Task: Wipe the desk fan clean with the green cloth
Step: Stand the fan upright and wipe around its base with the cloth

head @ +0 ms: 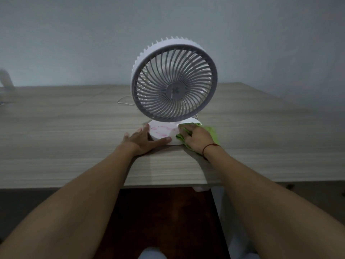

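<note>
A white desk fan with a grey round grille stands upright on the wooden desk. Its round white base carries pink smears. My left hand lies against the base's left front rim, fingers straight and thumb stretched along the front edge. My right hand grips the bunched green cloth and presses it on the right side of the base. A red string circles my right wrist.
A thin white cable loops on the desk behind the fan at the left. A pale object sits at the far left edge. The desk's front edge runs just beneath my forearms, with dark floor below.
</note>
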The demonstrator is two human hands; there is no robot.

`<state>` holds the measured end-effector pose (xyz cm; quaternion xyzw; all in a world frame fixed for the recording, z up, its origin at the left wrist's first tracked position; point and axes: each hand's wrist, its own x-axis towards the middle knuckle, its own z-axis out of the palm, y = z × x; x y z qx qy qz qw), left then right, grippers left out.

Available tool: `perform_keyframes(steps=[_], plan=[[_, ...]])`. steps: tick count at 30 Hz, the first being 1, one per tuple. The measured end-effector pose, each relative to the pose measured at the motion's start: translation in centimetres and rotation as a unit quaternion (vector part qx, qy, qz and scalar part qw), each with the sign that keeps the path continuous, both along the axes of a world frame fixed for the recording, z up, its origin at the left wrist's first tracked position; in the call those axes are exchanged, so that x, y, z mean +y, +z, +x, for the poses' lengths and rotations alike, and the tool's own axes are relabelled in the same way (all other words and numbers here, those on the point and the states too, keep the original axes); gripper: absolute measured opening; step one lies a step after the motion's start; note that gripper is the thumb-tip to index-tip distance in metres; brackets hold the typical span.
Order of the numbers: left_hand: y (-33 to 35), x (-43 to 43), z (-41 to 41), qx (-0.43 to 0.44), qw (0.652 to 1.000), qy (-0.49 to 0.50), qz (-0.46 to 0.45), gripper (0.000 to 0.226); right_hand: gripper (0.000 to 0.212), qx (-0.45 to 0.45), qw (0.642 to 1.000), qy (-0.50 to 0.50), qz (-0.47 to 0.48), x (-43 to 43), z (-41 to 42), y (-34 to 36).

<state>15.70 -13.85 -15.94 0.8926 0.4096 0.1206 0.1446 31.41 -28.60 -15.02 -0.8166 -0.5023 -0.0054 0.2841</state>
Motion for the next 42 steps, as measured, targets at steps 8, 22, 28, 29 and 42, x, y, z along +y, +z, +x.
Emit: perform_keyframes(steps=[8, 22, 28, 29, 42], plan=[[-0.3, 0.3, 0.1, 0.0, 1.0, -0.002, -0.01, 0.132, 0.04, 0.033, 0.995, -0.087, -0.023, -0.9, 3.5, 0.6], [-0.1, 0.4, 0.2, 0.0, 1.0, 0.004, -0.002, 0.131, 0.04, -0.047, 0.998, 0.025, -0.037, 0.5, -0.3, 0.5], [-0.1, 0.3, 0.0, -0.002, 1.0, -0.002, -0.007, 0.13, 0.05, 0.021, 0.999, -0.003, -0.034, -2.3, 3.0, 0.3], [-0.2, 0.4, 0.1, -0.003, 1.0, -0.003, -0.006, 0.13, 0.052, 0.027, 0.998, -0.023, -0.049, -2.1, 3.6, 0.4], [0.0, 0.4, 0.1, 0.007, 1.0, 0.001, -0.007, 0.128, 0.04, -0.071, 0.996, 0.015, -0.05, 1.0, -1.1, 1.0]])
